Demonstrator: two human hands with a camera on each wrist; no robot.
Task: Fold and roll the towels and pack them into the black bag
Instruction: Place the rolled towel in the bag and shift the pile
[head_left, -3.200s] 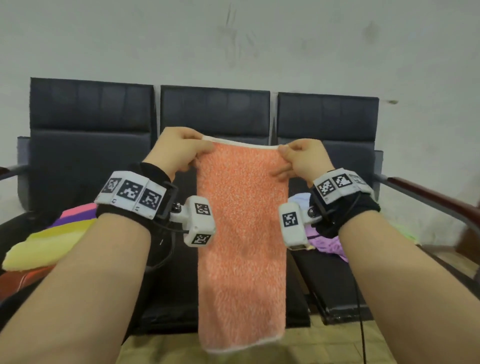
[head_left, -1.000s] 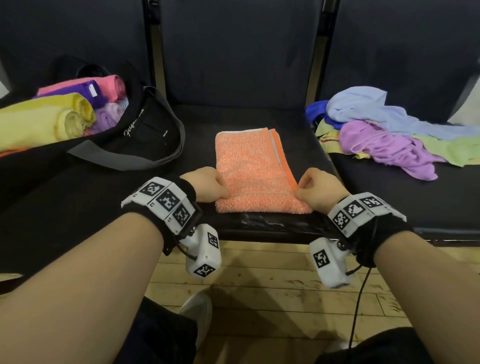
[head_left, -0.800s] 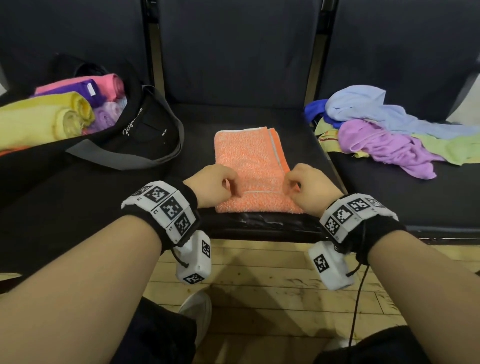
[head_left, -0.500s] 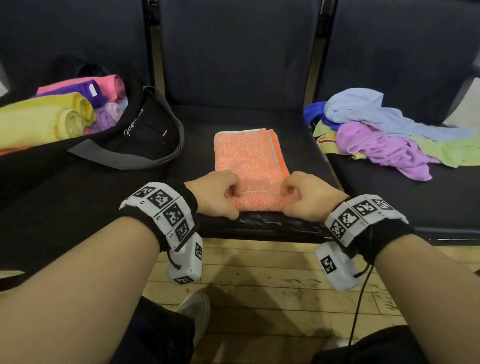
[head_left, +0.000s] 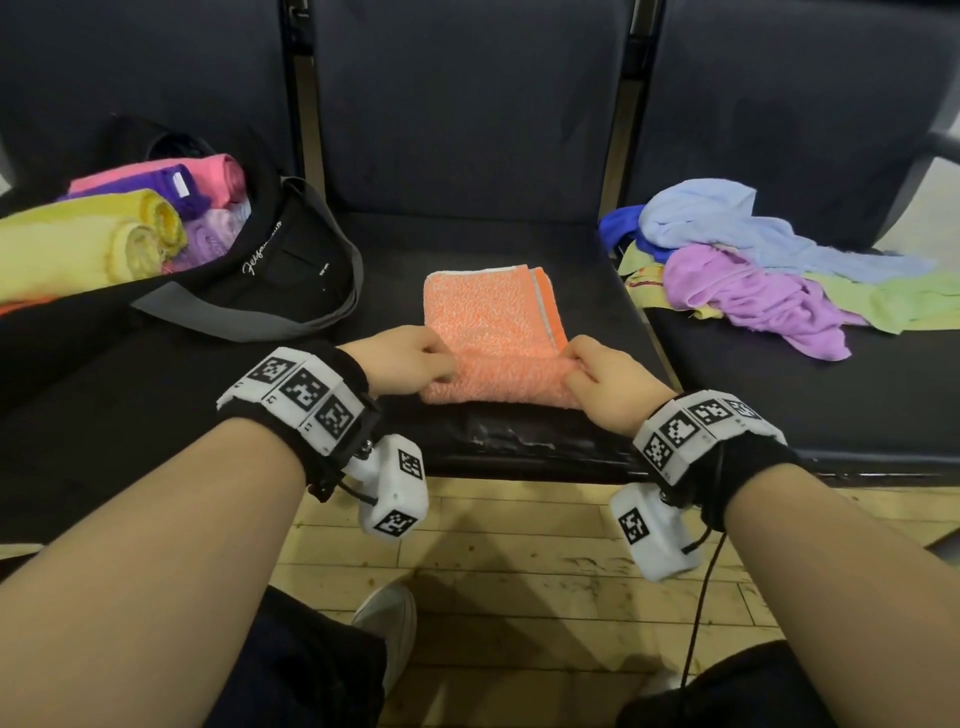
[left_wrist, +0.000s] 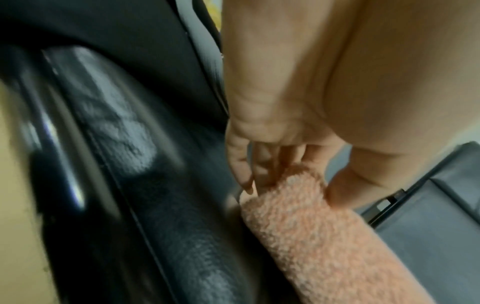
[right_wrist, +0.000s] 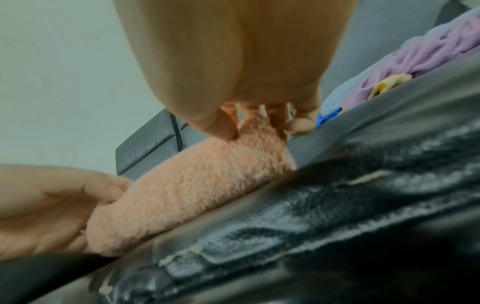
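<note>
On the middle seat (head_left: 519, 249), near its front edge, your left hand (head_left: 400, 366) and right hand (head_left: 608, 382) grip the orange towel's (head_left: 493, 322) rolled end, fingers (left_wrist: 244, 170) curled.

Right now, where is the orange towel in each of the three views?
Head: orange towel at centre, on the middle seat, near end rolled.
Left wrist: lower right, its roll end against the left hand.
Right wrist: centre left, under the right hand.
Shared landmark: the seat's worn front edge.

White script lettering on the black bag (head_left: 291, 270) is too small to read.
</note>
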